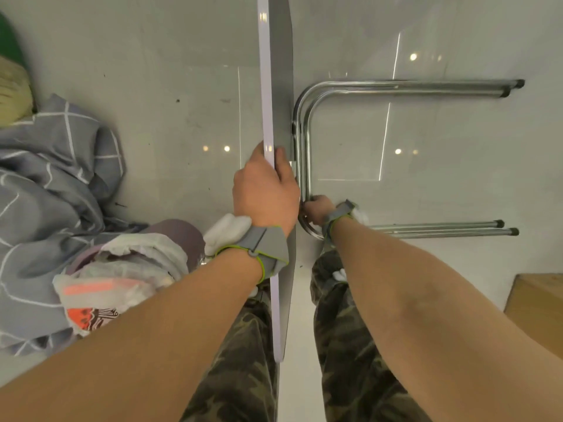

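A folding table stands on its edge over the glossy floor, its white tabletop (275, 86) seen edge-on and running away from me. My left hand (265, 190) grips the tabletop's upper edge, thumb on the left face, fingers curled over to the right. Chrome tube legs (396, 86) stick out to the right from the underside, with a second pair (441, 229) lower down, all with black end caps. My right hand (318, 208) is curled round the chrome tube bend near the table's underside. Both wrists wear grey straps.
A grey checked blanket (51, 184) lies heaped on the floor at left, with a plastic bag (122, 281) and a round purple stool or bin beside it. A wooden box corner (536, 306) sits at the right. My camouflage trousers (344, 345) show below.
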The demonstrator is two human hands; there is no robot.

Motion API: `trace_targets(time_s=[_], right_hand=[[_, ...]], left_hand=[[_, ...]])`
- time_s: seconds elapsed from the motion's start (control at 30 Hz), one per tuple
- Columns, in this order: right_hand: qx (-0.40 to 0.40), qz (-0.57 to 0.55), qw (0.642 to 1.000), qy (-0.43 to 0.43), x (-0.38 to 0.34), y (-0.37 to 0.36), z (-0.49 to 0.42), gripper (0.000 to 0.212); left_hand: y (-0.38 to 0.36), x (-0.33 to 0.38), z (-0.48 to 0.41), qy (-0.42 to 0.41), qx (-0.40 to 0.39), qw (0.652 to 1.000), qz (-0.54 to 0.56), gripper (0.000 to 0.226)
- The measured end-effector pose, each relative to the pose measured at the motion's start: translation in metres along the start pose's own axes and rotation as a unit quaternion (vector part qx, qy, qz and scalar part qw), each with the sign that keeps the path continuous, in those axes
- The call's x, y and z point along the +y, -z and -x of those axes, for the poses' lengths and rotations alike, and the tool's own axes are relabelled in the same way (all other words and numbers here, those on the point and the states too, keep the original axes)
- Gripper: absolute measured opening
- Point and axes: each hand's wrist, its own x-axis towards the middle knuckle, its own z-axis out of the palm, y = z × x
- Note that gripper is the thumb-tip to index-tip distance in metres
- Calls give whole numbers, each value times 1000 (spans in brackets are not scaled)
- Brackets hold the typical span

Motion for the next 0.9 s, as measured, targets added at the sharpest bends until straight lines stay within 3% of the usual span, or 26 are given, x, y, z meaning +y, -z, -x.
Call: trace_targets(time_s=[0.13,0.27,0.5,0.7,0.9], right_hand=[[27,-96,995,15,0,-4,17,11],[36,-141,989,16,-6,-3,28,25],[6,-133,991,2,-27,10,18,26],[49,-65,996,43,-24,4,-3,46],[82,-5,994,66,-29,9,15,44]], left_hand=[[-1,0,1,6,-1,1000,1,34],[-6,5,5,8,-3,1000,2,34],[-7,8,6,8,-3,1000,-3,33],[-2,6,3,26,2,1000,-3,33],[-6,9,4,15,-3,1000,5,32]])
